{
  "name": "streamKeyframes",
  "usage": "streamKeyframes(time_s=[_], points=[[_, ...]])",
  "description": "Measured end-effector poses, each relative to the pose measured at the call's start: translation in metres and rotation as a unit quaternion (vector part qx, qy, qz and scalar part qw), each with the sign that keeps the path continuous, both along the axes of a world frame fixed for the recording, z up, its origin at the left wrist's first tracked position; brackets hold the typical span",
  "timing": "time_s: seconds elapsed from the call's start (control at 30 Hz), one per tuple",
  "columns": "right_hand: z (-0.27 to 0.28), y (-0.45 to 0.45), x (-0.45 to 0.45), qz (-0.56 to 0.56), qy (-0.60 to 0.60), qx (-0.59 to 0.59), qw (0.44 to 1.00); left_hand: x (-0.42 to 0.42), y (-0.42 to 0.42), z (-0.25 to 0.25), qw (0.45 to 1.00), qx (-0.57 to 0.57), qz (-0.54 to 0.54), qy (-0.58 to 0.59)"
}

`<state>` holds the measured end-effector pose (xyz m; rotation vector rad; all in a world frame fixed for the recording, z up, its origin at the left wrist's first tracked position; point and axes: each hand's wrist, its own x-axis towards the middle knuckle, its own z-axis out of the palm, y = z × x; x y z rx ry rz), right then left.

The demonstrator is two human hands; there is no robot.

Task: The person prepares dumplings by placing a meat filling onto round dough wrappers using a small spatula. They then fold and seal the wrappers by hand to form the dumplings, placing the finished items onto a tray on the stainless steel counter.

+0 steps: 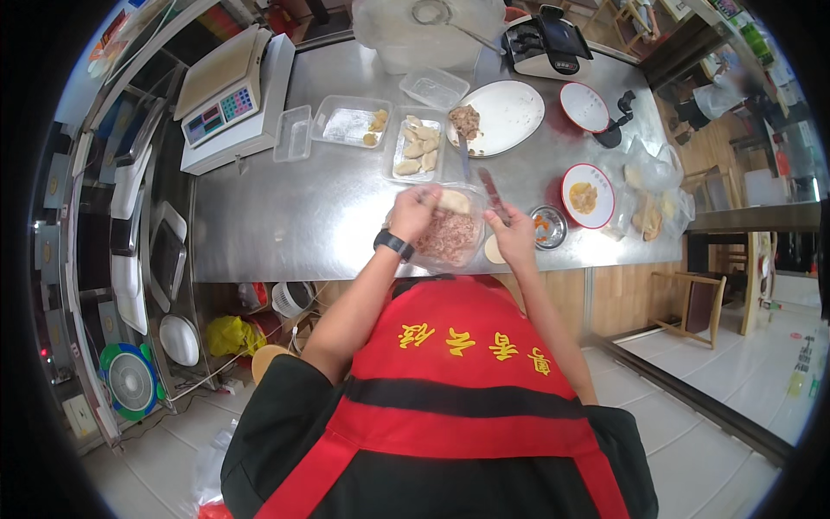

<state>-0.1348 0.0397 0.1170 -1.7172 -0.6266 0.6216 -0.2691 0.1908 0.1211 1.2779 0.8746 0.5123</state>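
Observation:
My left hand, with a dark watch on the wrist, pinches the edge of a pale dough wrapper; motion blur hides the wrapper's exact fold. Below it is a clear plastic container of pinkish minced filling. My right hand grips a flat filling spatula, its blade pointing away from me and smeared with filling. Beside that hand lies a round dough piece, partly covered by it. Farther off, several folded dumplings lie in a clear plastic tray.
Around the steel table stand a scale, plastic boxes, an oval plate with minced filling and a utensil. To the right are a steel bowl, red-rimmed bowls and plastic bags.

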Motion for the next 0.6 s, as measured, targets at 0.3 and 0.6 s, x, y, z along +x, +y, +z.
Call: streamKeyframes(time_s=[0.3,0.6], points=[[-0.04,-0.052,0.024,-0.095,0.043,-0.009,0.995,0.013,0.149,-0.078,0.99,0.031,0.113,0.083],[-0.052,-0.091,0.022,-0.156,0.084,-0.058,0.983,-0.046,0.1,-0.112,0.977,0.075,0.174,0.1]])
